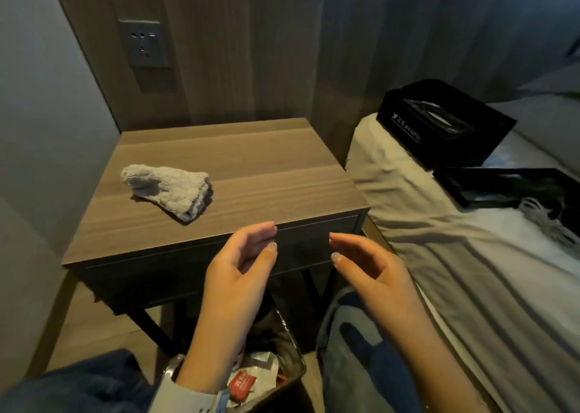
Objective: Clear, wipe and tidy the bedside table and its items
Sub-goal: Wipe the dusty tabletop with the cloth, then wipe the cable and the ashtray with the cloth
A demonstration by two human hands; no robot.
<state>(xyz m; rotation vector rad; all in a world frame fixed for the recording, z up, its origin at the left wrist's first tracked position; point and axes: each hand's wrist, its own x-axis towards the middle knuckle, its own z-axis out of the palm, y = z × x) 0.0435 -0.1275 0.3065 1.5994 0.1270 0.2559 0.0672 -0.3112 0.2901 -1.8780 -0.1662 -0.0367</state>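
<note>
the wood-grain bedside table stands against the wall with a crumpled grey fluffy cloth on its top, left of middle. the left hand and right hand hover empty at its front edge, fingers relaxed. the black tissue box and black tray sit on the soft bed, where they could tip or slide.

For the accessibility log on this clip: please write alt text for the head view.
Two empty hands, left hand and right hand, hover open before a wooden bedside table bearing only a crumpled grey cloth. A black tissue box and black tray lie on the bed at right; a lined waste bin sits below.
</note>
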